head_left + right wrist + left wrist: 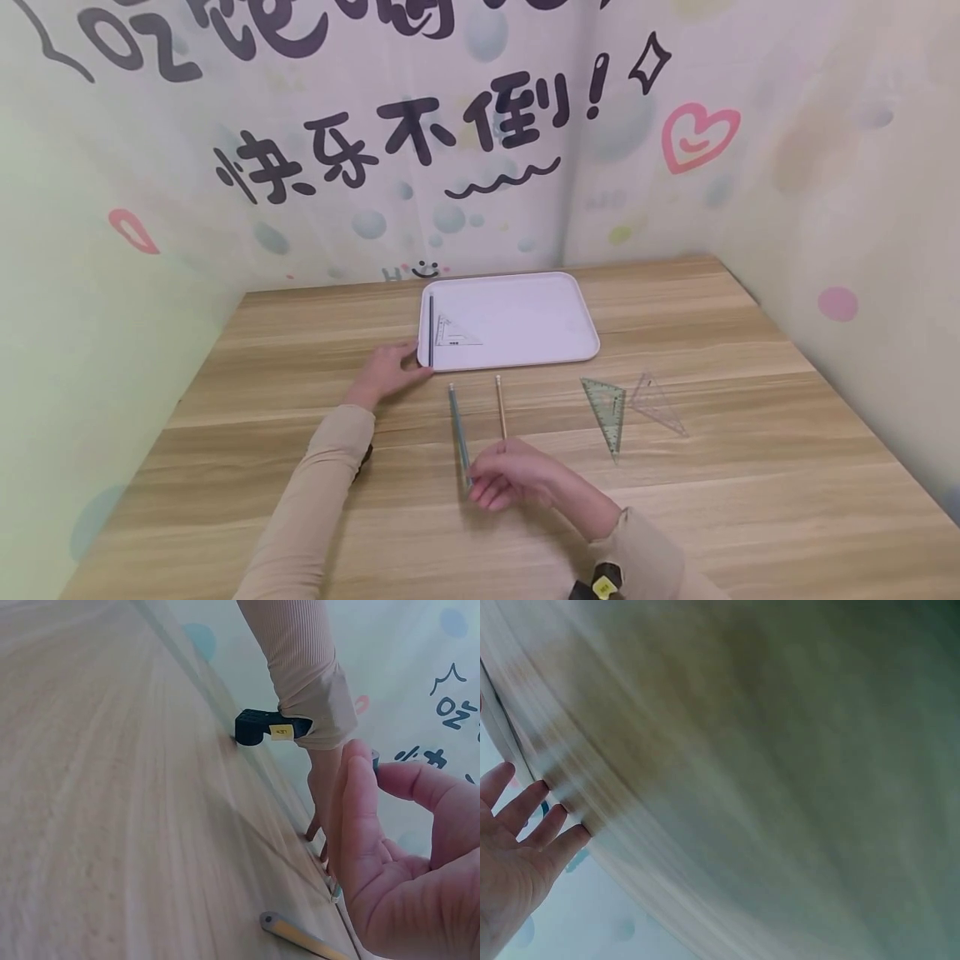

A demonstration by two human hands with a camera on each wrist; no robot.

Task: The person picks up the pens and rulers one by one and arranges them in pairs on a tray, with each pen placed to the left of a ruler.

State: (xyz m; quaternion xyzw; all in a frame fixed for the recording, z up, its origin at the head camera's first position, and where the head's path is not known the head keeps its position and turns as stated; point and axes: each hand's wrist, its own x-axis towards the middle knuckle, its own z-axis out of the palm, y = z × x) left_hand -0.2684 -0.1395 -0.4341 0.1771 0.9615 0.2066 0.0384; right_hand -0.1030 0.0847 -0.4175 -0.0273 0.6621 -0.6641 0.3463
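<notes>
In the head view my right hand (516, 475) pinches the near end of a blue-green pencil (458, 425) between thumb and fingers. The pencil's far end points toward the tray. Just right of it lies a light wooden pencil (501, 400), its near part hidden behind my hand. My left hand (386, 372) has its thumb and fingers spread at the left front corner of a white tray (525, 321). In the left wrist view the fingers of this hand (525, 847) are extended. A dark pencil (431, 329) and a clear set square (454, 331) lie inside the tray, at its left.
On the wooden table (712, 500), right of the pencils, lie a green set square (608, 412) and a transparent set square (656, 404). A printed fabric wall (360, 217) stands behind the tray, at the table's back edge.
</notes>
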